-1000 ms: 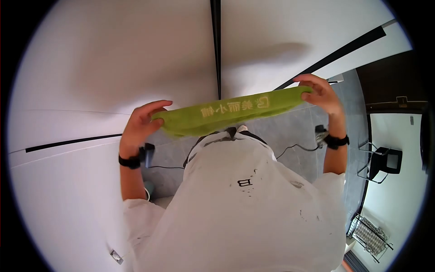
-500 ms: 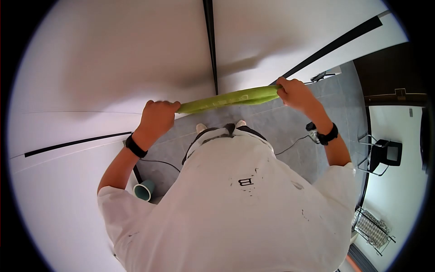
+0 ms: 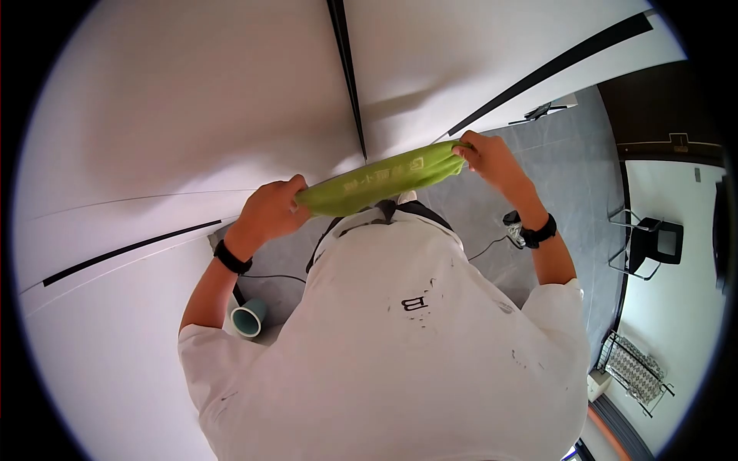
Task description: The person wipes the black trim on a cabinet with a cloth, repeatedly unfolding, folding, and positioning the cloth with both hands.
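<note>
Apparent spreading step: left hand (image 3: pixel 269 213) and right hand (image 3: pixel 493 163) grip opposite ends of a green cloth (image 3: pixel 377 181) above the floor (image 3: pixel 565 165). The next move probably calls for even tension.

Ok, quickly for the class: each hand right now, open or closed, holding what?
Left hand: closed, holding one end of the green cloth.
Right hand: closed, holding its other end.

Single head-worn view — fisheye, black rounded borders, looks steeply down and forward over white shirt (image 3: pixel 369 338), very near, to left hand (image 3: pixel 270 210) and right hand (image 3: pixel 493 164) farther out — floor (image 3: pixel 565 173) beyond, chair (image 3: pixel 646 250) small at right.
</note>
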`<move>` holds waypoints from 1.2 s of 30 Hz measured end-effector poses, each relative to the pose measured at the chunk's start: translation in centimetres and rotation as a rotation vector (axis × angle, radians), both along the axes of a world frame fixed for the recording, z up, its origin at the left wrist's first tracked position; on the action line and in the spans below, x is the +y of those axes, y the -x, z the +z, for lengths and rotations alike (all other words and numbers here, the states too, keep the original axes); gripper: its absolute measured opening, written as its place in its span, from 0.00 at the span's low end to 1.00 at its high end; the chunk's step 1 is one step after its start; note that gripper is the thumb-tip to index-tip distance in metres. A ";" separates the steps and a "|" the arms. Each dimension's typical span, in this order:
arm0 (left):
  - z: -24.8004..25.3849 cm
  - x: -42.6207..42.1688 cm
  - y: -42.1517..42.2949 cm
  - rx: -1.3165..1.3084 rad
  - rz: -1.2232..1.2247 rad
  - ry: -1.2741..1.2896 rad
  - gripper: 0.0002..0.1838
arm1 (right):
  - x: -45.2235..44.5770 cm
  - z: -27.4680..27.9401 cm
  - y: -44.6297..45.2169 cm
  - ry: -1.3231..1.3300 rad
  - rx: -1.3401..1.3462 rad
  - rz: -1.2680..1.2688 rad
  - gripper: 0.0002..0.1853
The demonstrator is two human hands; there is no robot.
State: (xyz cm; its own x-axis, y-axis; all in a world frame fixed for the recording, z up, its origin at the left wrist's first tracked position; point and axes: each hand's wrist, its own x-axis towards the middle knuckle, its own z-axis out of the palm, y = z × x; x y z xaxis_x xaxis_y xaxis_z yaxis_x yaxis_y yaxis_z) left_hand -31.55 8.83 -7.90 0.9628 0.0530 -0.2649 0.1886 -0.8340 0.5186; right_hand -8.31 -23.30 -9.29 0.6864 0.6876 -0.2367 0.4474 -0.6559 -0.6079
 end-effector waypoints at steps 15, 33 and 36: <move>1.4 -0.6 -1.0 -0.008 -0.028 -0.195 0.08 | 0.2 -1.1 -0.2 -0.219 0.013 -0.059 0.06; -0.5 -2.1 -1.5 -0.055 0.131 0.024 0.08 | 1.2 0.2 1.3 0.079 -0.014 0.033 0.09; -0.7 -2.5 -2.1 -0.056 0.187 0.163 0.09 | 0.7 -1.2 1.0 -0.174 0.031 -0.048 0.12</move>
State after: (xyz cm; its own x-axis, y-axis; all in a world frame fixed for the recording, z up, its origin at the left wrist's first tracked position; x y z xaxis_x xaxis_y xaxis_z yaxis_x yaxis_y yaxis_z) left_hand -29.45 6.32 -8.61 0.9537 0.1923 -0.2312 0.2988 -0.6920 0.6572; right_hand -9.34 -22.60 -10.53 0.7135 0.6867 -0.1390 0.3972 -0.5598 -0.7272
